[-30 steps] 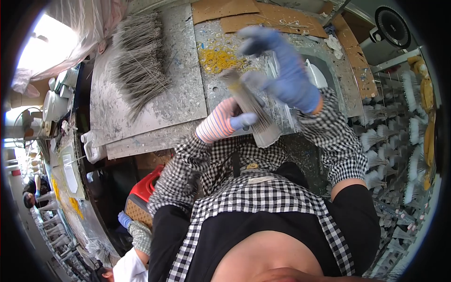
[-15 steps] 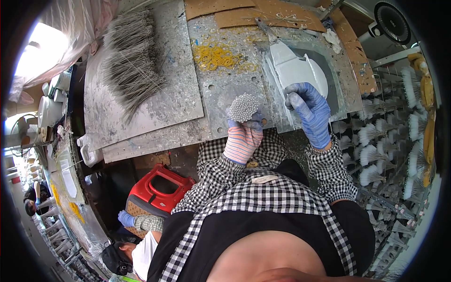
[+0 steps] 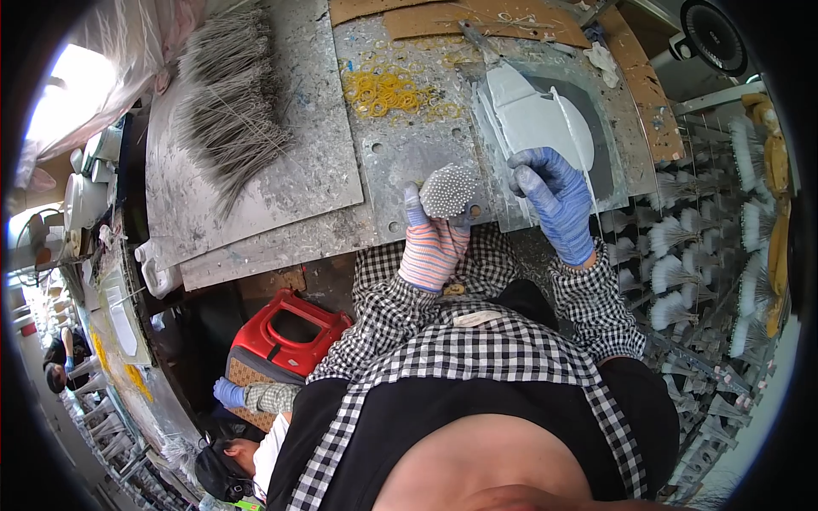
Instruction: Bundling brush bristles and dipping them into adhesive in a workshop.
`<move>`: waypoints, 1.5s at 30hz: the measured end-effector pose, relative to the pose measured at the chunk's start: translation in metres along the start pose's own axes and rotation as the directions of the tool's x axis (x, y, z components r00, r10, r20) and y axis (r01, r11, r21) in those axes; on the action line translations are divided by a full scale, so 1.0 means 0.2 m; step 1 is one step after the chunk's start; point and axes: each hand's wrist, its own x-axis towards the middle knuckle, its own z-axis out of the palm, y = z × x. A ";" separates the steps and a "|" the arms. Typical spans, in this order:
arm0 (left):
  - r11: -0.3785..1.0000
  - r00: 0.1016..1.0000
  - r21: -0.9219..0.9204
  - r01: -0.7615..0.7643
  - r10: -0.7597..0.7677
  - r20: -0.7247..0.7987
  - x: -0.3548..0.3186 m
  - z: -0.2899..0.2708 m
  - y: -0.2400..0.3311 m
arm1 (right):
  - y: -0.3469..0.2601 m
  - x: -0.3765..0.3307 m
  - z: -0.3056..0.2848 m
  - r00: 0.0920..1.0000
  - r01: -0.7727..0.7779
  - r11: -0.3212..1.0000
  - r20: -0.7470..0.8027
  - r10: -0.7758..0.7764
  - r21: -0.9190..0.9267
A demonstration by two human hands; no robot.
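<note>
Head view: a worker in a checked shirt stands at a paint-spattered metal bench (image 3: 256,213), the left hand (image 3: 433,243), in a striped knit glove, closed around a tight bundle of thin grey rods (image 3: 449,190) held upright so its round end faces the camera. The right hand (image 3: 555,198), in a blue glove, rests just to the right of the bundle, its fingers curled down onto the edge of a pale grey scoop-shaped tray (image 3: 532,115) lying on the bench; whether it grips anything is not clear.

The step in hand looks like squaring up the rod ends into an even bunch. Judging by the scatter of yellow rubber bands (image 3: 388,88) lying farther back and to the left, the next move likely calls for a band, with the left hand keeping its squeeze so the bundle does not splay.

The bundle sits at the near edge of the bench, between the two hands, touching the left and apart from the right. A loose heap of grey rods (image 3: 226,111) lies far left. Racks of finished brushes (image 3: 682,255) stand at right.
</note>
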 end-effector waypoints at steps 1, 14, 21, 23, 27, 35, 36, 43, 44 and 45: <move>0.998 0.996 0.056 -0.024 0.019 0.091 -0.01 0.03 0.00 | -0.01 0.00 -0.01 1.000 0.000 1.000 0.000 0.000 0.010; -0.166 0.825 0.912 -0.375 0.388 0.410 0.14 0.16 0.23 | -0.04 0.05 -0.04 0.991 0.041 0.938 0.136 0.007 -0.344; -0.262 0.856 0.873 -0.411 0.220 0.469 0.24 0.31 0.17 | -0.01 0.11 -0.09 0.971 0.141 0.774 0.238 0.013 -0.618; -0.147 0.858 0.878 -0.456 0.189 0.478 0.28 0.34 0.14 | 0.01 0.12 -0.10 0.968 0.149 0.780 0.249 0.008 -0.608; -0.027 0.846 0.850 -0.527 0.085 0.527 0.38 0.37 0.07 | 0.01 0.13 -0.11 0.966 0.175 0.785 0.257 -0.021 -0.595; -0.005 0.874 0.877 -0.481 0.072 0.480 0.47 0.47 -0.09 | 0.10 0.18 -0.19 0.974 0.152 0.725 0.226 0.004 -0.671; -0.004 0.877 0.879 -0.476 0.067 0.475 0.47 0.49 -0.10 | 0.10 0.19 -0.20 0.977 0.135 0.722 0.211 0.015 -0.678; -0.015 0.955 0.957 -0.291 0.060 0.291 0.55 0.51 -0.14 | 0.09 0.27 -0.25 0.982 0.060 0.661 0.165 0.097 -0.748; -0.021 0.961 0.963 -0.268 0.060 0.268 0.56 0.51 -0.15 | 0.09 0.29 -0.26 0.983 0.066 0.628 0.160 0.095 -0.776; -0.028 0.967 0.969 -0.245 0.061 0.246 0.57 0.51 -0.16 | 0.07 0.31 -0.26 0.973 0.002 0.613 0.143 0.181 -0.790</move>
